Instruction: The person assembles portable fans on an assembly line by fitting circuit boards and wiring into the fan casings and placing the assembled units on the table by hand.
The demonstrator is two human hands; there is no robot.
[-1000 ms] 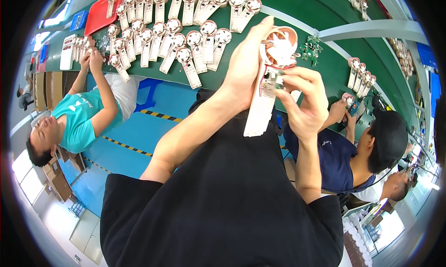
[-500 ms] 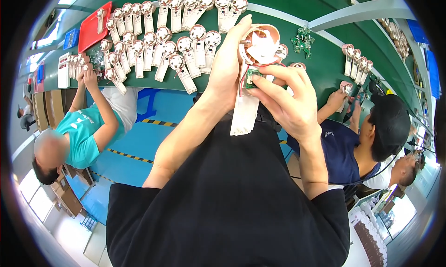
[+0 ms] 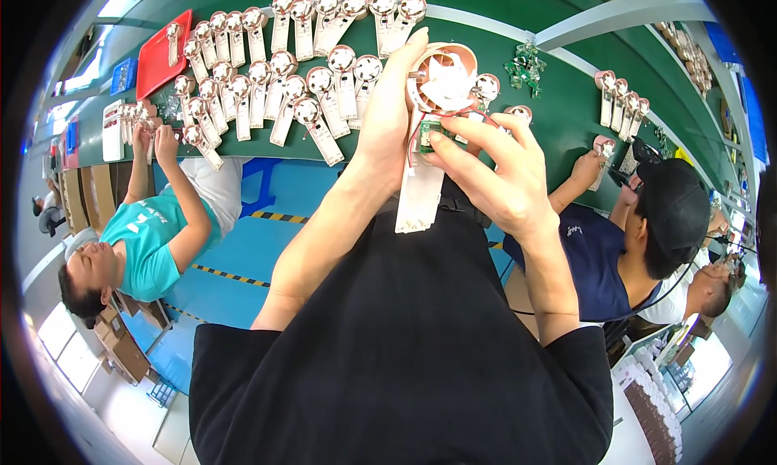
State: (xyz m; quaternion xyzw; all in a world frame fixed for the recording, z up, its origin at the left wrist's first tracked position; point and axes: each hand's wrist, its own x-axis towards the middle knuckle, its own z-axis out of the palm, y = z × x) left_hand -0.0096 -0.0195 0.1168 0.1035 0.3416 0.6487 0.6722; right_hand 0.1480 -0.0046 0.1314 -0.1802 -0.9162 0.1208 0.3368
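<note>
Bright | glare at left windows (image 3: pixel 58 331) | fan blades (image 3: pixel 447 84) overexposed | edges bowed, corners black

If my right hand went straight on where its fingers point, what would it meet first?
Probably the green circuit board, which your right hand seems to be touching, though depth is unclear.

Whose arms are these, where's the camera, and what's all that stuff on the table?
There's no machine: these are a person's bare hands, seen from a fisheye camera worn on the head and looking down, so straight edges bend. The left hand holds what looks like a handheld fan. The right hand touches a small green circuit board by its handle. On the green table lie rows of similar fans, a heap of green boards and a red tray.
</note>
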